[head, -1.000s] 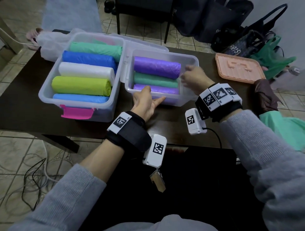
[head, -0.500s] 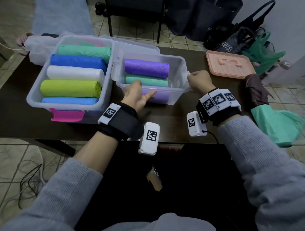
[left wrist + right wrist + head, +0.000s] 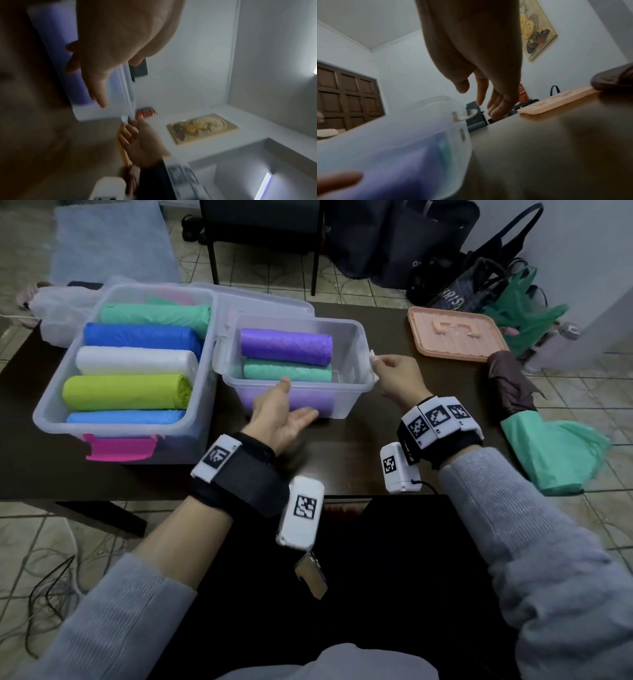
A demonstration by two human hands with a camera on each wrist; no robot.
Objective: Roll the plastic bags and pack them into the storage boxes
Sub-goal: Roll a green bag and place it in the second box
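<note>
A small clear storage box stands mid-table with a purple roll, a green roll and a second purple roll inside. My left hand lies against its front wall, thumb on the rim, fingers straight. My right hand is at the box's right end, fingertips touching the white latch, fingers relaxed. To the left, the large clear box holds several rolls in green, blue, white and lime.
A peach lid lies at the back right. A loose green bag and a brown bag hang over the table's right edge. A clear lid sits behind the boxes. Dark bags stand on the floor.
My right hand came off the rolls inside the small box and moved to its right-end latch. The left hand stayed against the front wall.
</note>
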